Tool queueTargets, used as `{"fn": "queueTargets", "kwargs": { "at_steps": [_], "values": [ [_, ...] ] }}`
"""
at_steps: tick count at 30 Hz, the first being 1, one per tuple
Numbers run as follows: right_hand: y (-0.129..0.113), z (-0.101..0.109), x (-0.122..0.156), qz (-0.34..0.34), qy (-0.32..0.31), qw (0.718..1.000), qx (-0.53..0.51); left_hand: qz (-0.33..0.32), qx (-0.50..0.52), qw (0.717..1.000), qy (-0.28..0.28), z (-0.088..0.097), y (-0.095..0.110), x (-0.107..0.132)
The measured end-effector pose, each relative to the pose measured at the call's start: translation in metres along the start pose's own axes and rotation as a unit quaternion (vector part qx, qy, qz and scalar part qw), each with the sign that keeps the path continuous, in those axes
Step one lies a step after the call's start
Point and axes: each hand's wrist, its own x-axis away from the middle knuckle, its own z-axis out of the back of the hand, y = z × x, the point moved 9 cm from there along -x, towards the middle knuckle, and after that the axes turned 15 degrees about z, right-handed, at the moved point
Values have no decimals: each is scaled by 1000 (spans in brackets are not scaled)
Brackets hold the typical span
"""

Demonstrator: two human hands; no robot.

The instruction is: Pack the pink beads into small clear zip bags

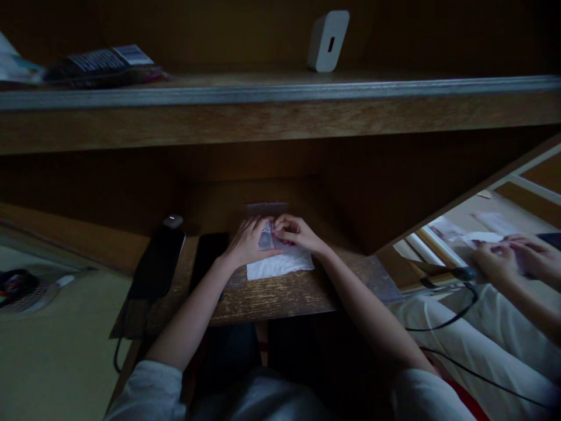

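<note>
Both my hands meet over a white tissue [280, 264] lying on a dark wooden desk [280, 298]. My left hand [248, 240] curls its fingers around a small clear plastic packet [266, 238]. My right hand [297, 231] pinches the same packet from the right side. A bit of pink shows under the fingers; I cannot make out what it is in the dim light.
A black phone [209, 257] and a black device with a lit dot [160, 260] lie left of the tissue. A shelf [280, 93] above holds a white box [328, 41] and a dark packet [103, 64]. A mirror at right reflects hands [504, 257]. Cables [456, 316] hang nearby.
</note>
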Motion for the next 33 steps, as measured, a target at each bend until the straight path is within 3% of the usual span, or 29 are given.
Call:
{"fn": "queueTargets", "kwargs": {
  "at_steps": [12,19,28,33],
  "values": [
    [4,-2,2,-19,31,998,-46,20,0,1000,-8,-4,-4,-1],
    [9,4,2,-25,47,999,0,19,-6,1000,7,-3,-6,-1],
    [-5,-9,-1,52,-51,989,131,13,-48,999,3,-4,-2,0],
    [1,-10,1,44,-73,983,160,22,-52,998,3,-5,-5,0]
  ]
}}
